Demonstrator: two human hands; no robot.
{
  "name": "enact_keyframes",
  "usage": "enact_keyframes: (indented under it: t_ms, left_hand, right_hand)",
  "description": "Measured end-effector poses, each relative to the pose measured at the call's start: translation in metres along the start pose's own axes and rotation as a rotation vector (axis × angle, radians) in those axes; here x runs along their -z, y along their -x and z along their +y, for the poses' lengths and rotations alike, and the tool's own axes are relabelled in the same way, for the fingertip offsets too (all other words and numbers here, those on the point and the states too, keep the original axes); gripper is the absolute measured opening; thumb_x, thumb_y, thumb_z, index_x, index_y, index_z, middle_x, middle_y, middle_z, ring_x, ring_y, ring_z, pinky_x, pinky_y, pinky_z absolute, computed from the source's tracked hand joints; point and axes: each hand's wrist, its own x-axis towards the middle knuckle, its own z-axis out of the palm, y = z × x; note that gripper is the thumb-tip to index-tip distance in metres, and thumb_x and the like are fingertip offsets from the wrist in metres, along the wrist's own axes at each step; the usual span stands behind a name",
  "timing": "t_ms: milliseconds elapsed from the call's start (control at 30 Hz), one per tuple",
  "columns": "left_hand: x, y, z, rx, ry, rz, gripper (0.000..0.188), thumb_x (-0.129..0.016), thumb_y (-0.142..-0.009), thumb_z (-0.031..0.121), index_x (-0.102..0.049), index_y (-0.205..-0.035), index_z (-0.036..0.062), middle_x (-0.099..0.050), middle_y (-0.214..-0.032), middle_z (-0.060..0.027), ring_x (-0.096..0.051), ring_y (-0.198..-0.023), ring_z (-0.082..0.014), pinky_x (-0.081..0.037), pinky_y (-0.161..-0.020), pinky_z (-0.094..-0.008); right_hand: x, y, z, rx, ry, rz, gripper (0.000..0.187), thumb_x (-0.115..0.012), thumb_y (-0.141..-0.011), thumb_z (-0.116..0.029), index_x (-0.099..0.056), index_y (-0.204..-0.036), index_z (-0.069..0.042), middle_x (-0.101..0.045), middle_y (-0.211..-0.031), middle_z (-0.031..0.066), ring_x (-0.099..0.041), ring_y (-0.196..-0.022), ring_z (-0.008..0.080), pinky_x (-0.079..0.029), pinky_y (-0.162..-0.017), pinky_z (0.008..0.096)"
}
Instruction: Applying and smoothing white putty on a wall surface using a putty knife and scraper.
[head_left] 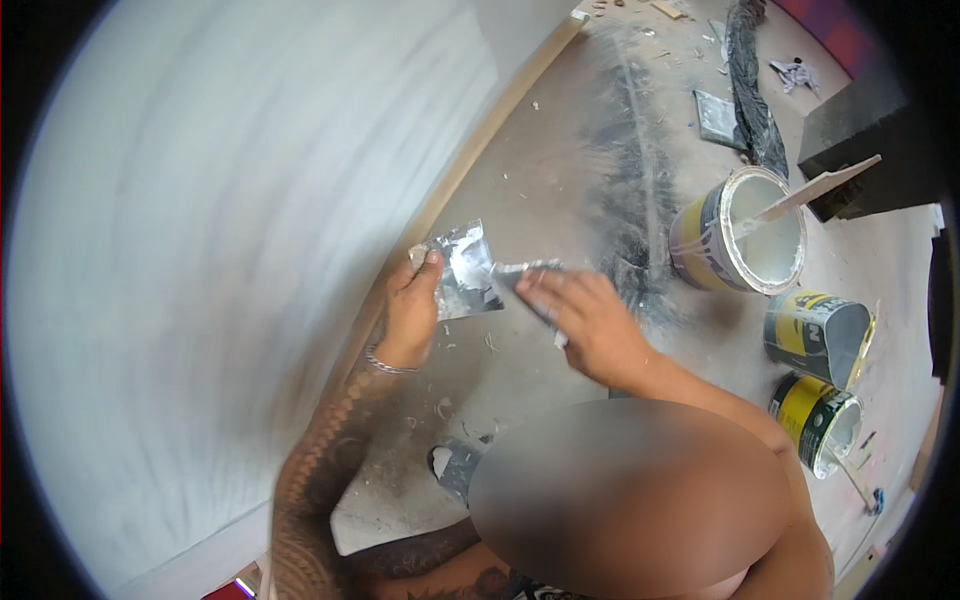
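Note:
My left hand (410,318), with a bracelet at the wrist, grips a flat metal filling blade (466,262) by its left edge, thumb on top. White paste is smeared over its shiny face. In my right hand (598,325) is a second, dark flat scraper (533,290), pinched between fingers and thumb. Its far edge carries some white paste and meets or nearly touches the right side of the first blade. Both blades are held in front of me, over the dusty floor and beside the wall.
A pale wall (220,250) with a wooden strip (510,105) along its foot fills the left. On the right stand a large bucket (700,235) of whitish paste with a wooden stick (825,190), a dented container (800,330) and a smaller tin (808,415). Black plastic (745,70) lies beyond.

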Motion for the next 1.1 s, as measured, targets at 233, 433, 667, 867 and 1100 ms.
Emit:
enact_keyframes:
  t_ms: [233,433,667,867,1100]
  left_hand:
    - [-0.041,0.005,-0.017,0.017,0.109,0.136,0.026,-0.052,-0.098,0.021,-0.064,-0.106,-0.0006,-0.064,-0.085,-0.0043,-0.061,-0.072,-0.0112,-0.054,-0.058,-0.0293]
    - [-0.035,-0.012,-0.039,0.112,0.091,0.169,0.025,-0.052,-0.097,0.021,-0.066,-0.098,0.0003,-0.063,-0.082,-0.0031,-0.061,-0.069,-0.0129,-0.051,-0.054,-0.0309]
    - [-0.052,-0.013,-0.037,0.157,0.061,0.025,0.03,-0.052,-0.099,0.028,-0.064,-0.101,0.0006,-0.065,-0.082,-0.0063,-0.063,-0.058,-0.0146,-0.052,-0.042,-0.0298]
    - [-0.056,-0.017,-0.04,0.224,0.062,0.101,0.033,-0.051,-0.099,0.032,-0.064,-0.102,0.0014,-0.065,-0.081,-0.0071,-0.064,-0.056,-0.0153,-0.052,-0.041,-0.0305]
    - [-0.065,-0.021,-0.045,0.213,-0.053,0.007,0.035,-0.044,-0.102,0.033,-0.062,-0.096,0.004,-0.062,-0.079,-0.0054,-0.062,-0.061,-0.0135,-0.055,-0.044,-0.0309]
  right_hand:
    - [-0.042,0.009,0.023,0.009,0.057,-0.13,0.054,-0.056,-0.079,-0.004,-0.052,-0.133,-0.005,-0.056,-0.129,0.0099,-0.053,-0.108,0.0283,-0.042,-0.087,0.0396]
    - [-0.03,0.013,0.027,-0.007,0.033,-0.169,0.055,-0.057,-0.079,-0.004,-0.051,-0.134,-0.004,-0.057,-0.128,0.0101,-0.053,-0.107,0.0289,-0.042,-0.088,0.0402]
    - [-0.043,0.016,0.046,0.028,0.061,-0.151,0.051,-0.054,-0.081,-0.005,-0.052,-0.132,-0.003,-0.057,-0.127,0.0114,-0.054,-0.103,0.0312,-0.043,-0.088,0.0413]
    - [-0.019,0.011,0.046,-0.037,-0.004,-0.148,0.051,-0.056,-0.077,0.0,-0.054,-0.128,-0.003,-0.058,-0.126,0.0108,-0.054,-0.101,0.0331,-0.044,-0.088,0.0412]
    - [-0.045,0.009,0.063,-0.066,-0.037,-0.141,0.053,-0.057,-0.076,0.001,-0.052,-0.129,-0.003,-0.058,-0.125,0.0131,-0.055,-0.101,0.0329,-0.045,-0.088,0.0416]
